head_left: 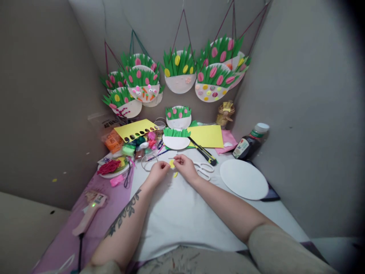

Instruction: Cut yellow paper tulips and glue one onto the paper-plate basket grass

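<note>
My right hand (186,168) pinches a small yellow paper piece (172,164) above the white cloth (171,213). My left hand (159,172) is closed in a pinch just left of that piece; what its fingertips hold, if anything, is too small to make out. Another yellow scrap (175,174) lies on the cloth below the hands. White-handled scissors (205,167) rest right of my right hand, partly hidden by it. Just beyond the hands stands a white half-plate pocket (176,142) with green paper grass along its top.
Behind are a box cutter (203,151) and yellow paper sheets (209,136). At right, a white paper plate (243,179) lies near a dark bottle (251,141). A pink glue gun (90,213) lies at left, below red yarn (109,166). Decorated plate pockets (180,83) hang behind.
</note>
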`<action>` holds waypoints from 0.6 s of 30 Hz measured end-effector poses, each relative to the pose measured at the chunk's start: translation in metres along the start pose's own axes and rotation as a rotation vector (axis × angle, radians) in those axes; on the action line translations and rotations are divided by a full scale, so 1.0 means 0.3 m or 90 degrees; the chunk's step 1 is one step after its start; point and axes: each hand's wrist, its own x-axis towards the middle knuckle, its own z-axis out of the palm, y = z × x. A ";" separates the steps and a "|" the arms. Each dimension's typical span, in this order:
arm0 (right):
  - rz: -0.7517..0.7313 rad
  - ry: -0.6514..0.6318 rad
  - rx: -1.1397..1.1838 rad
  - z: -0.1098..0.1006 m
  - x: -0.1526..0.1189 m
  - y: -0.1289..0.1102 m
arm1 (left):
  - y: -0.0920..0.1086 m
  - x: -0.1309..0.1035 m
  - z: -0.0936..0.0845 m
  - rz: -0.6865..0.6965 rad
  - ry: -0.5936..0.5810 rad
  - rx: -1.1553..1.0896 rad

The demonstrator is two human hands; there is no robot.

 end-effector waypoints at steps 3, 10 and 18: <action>-0.001 0.010 -0.011 0.003 0.001 0.007 | -0.008 0.001 0.006 0.005 0.003 -0.003; 0.005 0.018 0.000 0.006 0.000 0.001 | -0.007 -0.001 0.012 0.010 0.007 -0.001; 0.011 0.019 0.017 0.005 -0.003 -0.006 | 0.002 -0.003 0.018 -0.005 0.025 0.007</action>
